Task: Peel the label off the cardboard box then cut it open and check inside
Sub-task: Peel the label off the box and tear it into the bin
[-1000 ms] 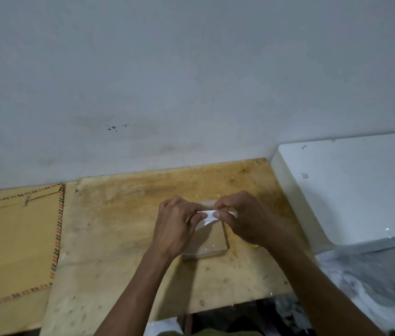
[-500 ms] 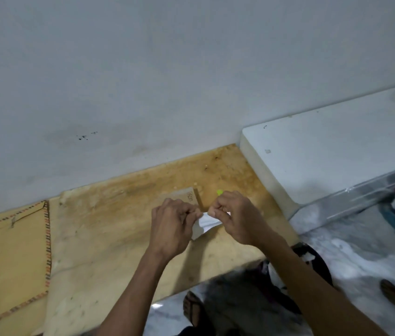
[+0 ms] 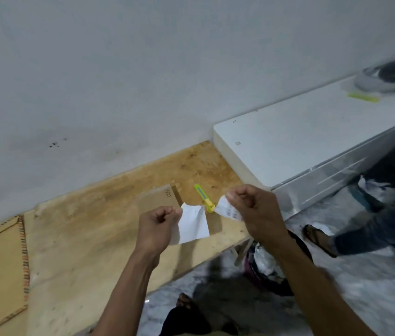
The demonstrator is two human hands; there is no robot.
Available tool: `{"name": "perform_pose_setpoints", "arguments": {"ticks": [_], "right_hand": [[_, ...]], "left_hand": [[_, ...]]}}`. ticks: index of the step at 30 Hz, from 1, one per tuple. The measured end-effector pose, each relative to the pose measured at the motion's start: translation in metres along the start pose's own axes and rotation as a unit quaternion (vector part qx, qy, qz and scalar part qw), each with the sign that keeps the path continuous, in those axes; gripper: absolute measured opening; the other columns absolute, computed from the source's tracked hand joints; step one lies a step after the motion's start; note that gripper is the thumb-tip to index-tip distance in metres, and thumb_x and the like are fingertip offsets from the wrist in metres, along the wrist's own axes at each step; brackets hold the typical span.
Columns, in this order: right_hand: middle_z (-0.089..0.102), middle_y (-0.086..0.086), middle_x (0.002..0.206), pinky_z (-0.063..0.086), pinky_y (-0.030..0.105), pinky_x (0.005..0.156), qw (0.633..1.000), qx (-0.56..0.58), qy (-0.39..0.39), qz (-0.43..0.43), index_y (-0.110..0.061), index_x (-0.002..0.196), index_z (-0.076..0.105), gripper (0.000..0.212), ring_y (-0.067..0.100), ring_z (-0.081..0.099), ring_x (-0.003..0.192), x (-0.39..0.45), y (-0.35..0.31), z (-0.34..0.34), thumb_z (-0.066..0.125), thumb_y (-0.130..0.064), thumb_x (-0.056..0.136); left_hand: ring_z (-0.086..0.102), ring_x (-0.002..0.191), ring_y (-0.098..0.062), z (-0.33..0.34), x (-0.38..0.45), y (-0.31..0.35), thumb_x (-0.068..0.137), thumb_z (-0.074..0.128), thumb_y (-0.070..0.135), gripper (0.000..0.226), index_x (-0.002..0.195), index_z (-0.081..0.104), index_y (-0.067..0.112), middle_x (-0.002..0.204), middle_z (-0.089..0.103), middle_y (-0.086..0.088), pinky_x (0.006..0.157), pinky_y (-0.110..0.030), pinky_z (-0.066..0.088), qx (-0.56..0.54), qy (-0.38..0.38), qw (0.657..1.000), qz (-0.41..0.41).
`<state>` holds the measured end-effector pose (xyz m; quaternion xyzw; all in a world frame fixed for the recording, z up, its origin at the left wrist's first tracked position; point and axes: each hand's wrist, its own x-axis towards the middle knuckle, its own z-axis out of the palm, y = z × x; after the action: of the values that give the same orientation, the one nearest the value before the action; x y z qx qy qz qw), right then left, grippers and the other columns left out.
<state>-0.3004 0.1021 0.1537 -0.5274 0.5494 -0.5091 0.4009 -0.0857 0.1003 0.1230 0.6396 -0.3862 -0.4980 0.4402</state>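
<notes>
Torn in two, the white label: left hand (image 3: 156, 227) pinches the blank piece (image 3: 194, 225), right hand (image 3: 255, 208) the printed scrap (image 3: 228, 210), above the cardboard box (image 3: 161, 198) on the wooden board (image 3: 89, 229); half a second ago both hands pinched it whole.

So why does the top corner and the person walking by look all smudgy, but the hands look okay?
Head view: the camera is moving, so the round thing on the white counter and the passer-by's legs smear. The left hand and right hand, each pinching a paper piece, are nearer the middle, so sharper. Straight edges bend from the wide lens.
</notes>
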Motion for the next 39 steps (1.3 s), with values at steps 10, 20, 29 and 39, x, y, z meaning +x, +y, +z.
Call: {"name": "perform_pose_setpoints", "arguments": {"ticks": [10, 20, 29, 39], "right_hand": [[0.072, -0.011, 0.081, 0.050, 0.026, 0.075, 0.998, -0.050, -0.041, -0.006, -0.025, 0.081, 0.071, 0.007, 0.009, 0.065, 0.079, -0.003, 0.013, 0.020, 0.070, -0.020, 0.086], [0.072, -0.006, 0.092, 0.054, 0.024, 0.074, 0.995, -0.087, -0.029, -0.045, -0.017, 0.099, 0.076, 0.013, 0.005, 0.066, 0.081, -0.006, 0.027, 0.015, 0.072, -0.018, 0.086], [0.063, -0.006, 0.081, 0.050, 0.041, 0.063, 0.906, -0.350, -0.103, -0.213, -0.026, 0.085, 0.065, 0.019, 0.020, 0.054, 0.077, 0.005, 0.030, -0.015, 0.051, -0.037, 0.091], [0.071, -0.006, 0.077, 0.046, 0.020, 0.068, 0.986, -0.161, -0.018, -0.024, -0.019, 0.078, 0.072, 0.009, 0.008, 0.063, 0.076, -0.001, 0.032, -0.039, 0.069, -0.019, 0.086]], "left_hand": [[0.044, 0.065, -0.015, 0.034, -0.012, 0.019, 0.088, 0.071, 0.016, 0.012, 0.084, 0.078, 0.007, 0.071, 0.061, -0.006, 0.052, -0.021, 0.036, -0.040, -0.113, 0.993, 0.011], [0.053, 0.065, -0.010, 0.028, -0.012, 0.011, 0.086, 0.073, 0.016, 0.006, 0.082, 0.076, 0.014, 0.067, 0.061, 0.000, 0.065, -0.026, 0.046, 0.098, -0.119, 0.984, 0.095], [0.061, 0.067, -0.010, 0.049, -0.011, 0.023, 0.089, 0.068, 0.021, 0.015, 0.074, 0.070, 0.017, 0.070, 0.069, 0.006, 0.065, -0.030, 0.047, 0.344, -0.099, 0.903, 0.239], [0.050, 0.081, -0.012, 0.080, -0.017, 0.023, 0.087, 0.070, 0.023, 0.016, 0.072, 0.067, 0.027, 0.076, 0.061, 0.017, 0.075, -0.027, 0.041, 0.308, -0.061, 0.896, 0.313]]}}
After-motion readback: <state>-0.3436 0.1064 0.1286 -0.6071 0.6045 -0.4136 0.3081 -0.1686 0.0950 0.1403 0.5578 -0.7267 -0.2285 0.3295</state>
